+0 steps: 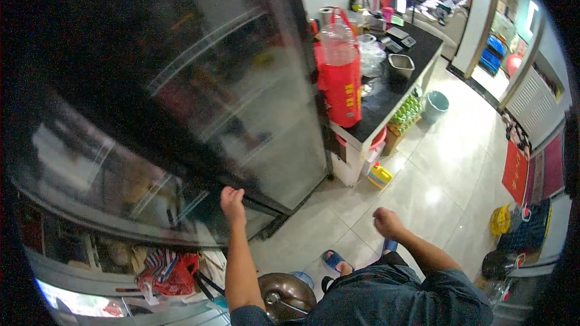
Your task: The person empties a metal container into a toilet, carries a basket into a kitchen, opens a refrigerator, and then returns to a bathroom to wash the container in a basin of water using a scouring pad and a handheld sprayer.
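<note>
Tall dark-framed glass door panels (235, 93) fill the left half of the view, with blurred shelves and objects behind the glass. At the lower dark frame edge of a panel (199, 175) is my left hand (232, 202), its fingers curled against that edge; the fingertips are partly hidden. My right hand (388, 222) hangs over the tiled floor in front of my body, fingers curled in, and nothing shows in it.
A dark countertop (377, 99) bears a red bag (339, 93) and a metal tray (401, 62). Below are a yellow jug (379, 176) and a grey-green bin (436, 105). A round brown lid (287, 299) and a red striped bag (172, 271) lie near my left arm.
</note>
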A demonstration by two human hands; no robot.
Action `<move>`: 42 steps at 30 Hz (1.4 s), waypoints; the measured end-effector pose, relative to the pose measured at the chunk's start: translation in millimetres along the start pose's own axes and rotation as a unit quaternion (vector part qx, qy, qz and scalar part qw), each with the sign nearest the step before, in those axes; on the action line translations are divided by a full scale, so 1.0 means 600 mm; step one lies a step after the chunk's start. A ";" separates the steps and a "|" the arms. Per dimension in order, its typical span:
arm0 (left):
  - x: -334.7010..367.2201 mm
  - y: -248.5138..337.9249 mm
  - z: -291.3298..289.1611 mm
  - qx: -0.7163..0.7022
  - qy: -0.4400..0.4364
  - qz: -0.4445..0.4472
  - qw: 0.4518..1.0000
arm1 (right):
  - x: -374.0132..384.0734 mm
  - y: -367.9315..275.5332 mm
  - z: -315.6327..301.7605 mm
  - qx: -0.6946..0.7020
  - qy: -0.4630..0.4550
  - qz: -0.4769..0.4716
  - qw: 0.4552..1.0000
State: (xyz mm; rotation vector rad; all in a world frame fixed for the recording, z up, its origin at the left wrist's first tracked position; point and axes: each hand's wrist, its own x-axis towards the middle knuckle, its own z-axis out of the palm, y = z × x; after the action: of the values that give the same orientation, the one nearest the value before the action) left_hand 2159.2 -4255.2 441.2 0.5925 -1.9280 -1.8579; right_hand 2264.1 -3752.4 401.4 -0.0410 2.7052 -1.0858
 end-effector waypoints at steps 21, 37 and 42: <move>-0.394 -0.368 0.374 0.330 -0.242 -0.085 0.908 | -0.462 0.726 -0.183 0.439 0.146 0.609 0.645; -0.289 -0.176 1.122 0.071 -0.278 -0.316 0.904 | -0.211 0.848 -0.401 0.331 0.151 0.512 0.778; -0.183 -0.106 1.349 -0.040 -0.329 -0.269 0.904 | -0.167 0.815 -0.489 0.363 0.097 0.637 0.673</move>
State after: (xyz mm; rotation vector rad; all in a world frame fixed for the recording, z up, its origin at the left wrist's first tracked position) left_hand 1803.6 -3523.4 346.4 0.5518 -2.2191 -2.7558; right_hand 2326.0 -3187.4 291.5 1.8032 1.3950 -1.4142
